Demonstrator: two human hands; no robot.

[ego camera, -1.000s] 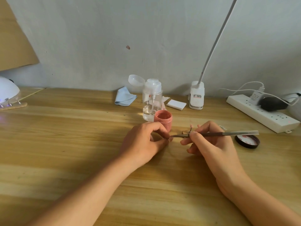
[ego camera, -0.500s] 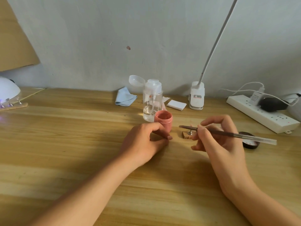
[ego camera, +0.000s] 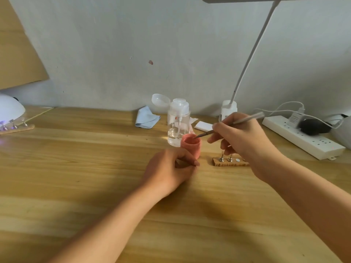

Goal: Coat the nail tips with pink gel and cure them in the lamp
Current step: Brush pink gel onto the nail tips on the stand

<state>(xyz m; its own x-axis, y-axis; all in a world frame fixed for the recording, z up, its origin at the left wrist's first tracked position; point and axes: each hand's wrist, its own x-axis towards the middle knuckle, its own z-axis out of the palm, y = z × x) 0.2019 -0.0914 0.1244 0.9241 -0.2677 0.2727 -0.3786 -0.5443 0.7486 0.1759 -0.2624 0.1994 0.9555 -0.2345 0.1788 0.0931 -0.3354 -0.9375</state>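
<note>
While reaching in from the right over the pale wooden counter (ego camera: 76, 168), pinching a slim silver metal brush (ego camera: 248, 118) in the right grip (ego camera: 245, 137), with thumb and fingertips closing round the shaft. Angling that brush down and leftward, dipping its fine tip into the open mouth of the small round pink gel jar (ego camera: 190, 147), itself standing upright near the middle of the counter. Resting the left grip (ego camera: 167, 171) on the counter just in front of the jar, curling the fingers inward and pressing thumb tip against forefinger; cannot tell whether pinching anything small there. Noting, directly behind the jar and overlapping it in view, a clear plastic pump bottle (ego camera: 178, 122) with its flip cap hanging open. Noting, just right of the jar and partly under the right grip, a short wooden block (ego camera: 228, 162) carrying two small upright metal stands and a flat silver disc. Finding along the wall a folded light blue cloth (ego camera: 146, 118), a white square pad (ego camera: 204, 125), the white base of a desk lamp (ego camera: 228, 109) with a thin arm rising rightward, and a long white power strip (ego camera: 303, 137). Finding at the far left edge a white dome-shaped curing lamp (ego camera: 9, 111) showing a faint violet glow, with a second wooden strip of metal stands (ego camera: 17, 128) right in front.
</note>
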